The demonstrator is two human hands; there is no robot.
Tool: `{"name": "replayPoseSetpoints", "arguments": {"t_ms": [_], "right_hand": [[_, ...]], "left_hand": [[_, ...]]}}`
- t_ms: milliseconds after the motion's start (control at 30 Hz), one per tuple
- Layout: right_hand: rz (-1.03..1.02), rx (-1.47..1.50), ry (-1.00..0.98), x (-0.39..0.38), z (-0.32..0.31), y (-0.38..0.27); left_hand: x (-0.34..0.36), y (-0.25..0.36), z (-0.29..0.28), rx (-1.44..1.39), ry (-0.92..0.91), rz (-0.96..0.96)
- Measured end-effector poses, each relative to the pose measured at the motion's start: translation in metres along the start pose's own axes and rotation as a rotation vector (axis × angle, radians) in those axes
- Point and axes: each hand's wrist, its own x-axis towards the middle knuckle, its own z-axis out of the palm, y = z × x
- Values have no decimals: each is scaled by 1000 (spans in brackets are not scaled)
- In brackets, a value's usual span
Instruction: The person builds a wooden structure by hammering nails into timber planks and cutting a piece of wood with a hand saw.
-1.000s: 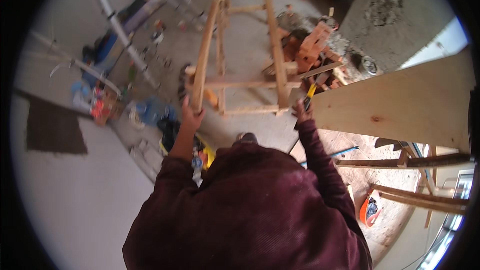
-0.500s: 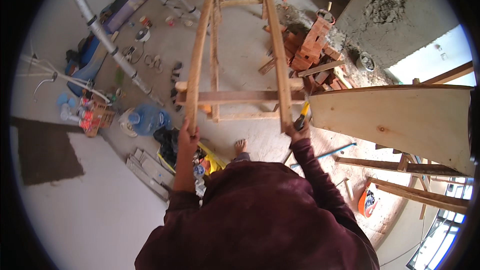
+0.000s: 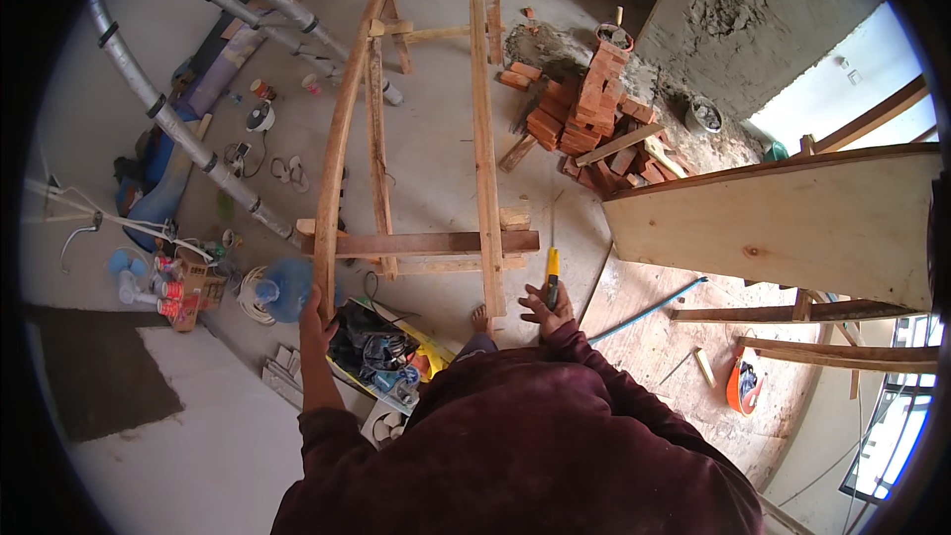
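Observation:
A wooden trestle frame of rough timber stands in front of me, with a darker crosspiece between its long rails. My left hand is closed round the near end of the left rail. Just right of the right rail's near end, apart from it, my right hand grips a hand tool with a yellow and black handle. A thin blade or shaft points away from me; its exact kind cannot be told. Some fingers of that hand are spread.
Red bricks are heaped beyond the frame, right of it. A plywood panel juts in at right. Left are a metal ladder, a blue water bottle and a box of tools. A blue bar lies right.
My right hand has let go of the right rail and moved left and nearer, still holding the tool. The frame now appears further left and tilted; my left hand stays on it.

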Motion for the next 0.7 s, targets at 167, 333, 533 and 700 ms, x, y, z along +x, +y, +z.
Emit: {"name": "replayPoseSetpoints", "arguments": {"t_ms": [167, 333, 533, 700], "right_hand": [[-317, -685, 159, 36, -164, 33], [-201, -937, 282, 19, -249, 29], [-476, -1314, 209, 5, -262, -16], [-963, -1483, -393, 38, -127, -146]], "left_hand": [[-59, -3, 121, 946, 327, 1126], [-125, -66, 302, 1124, -207, 904], [-115, -156, 325, 1381, -44, 1002], [-141, -154, 296, 753, -100, 914]]}}
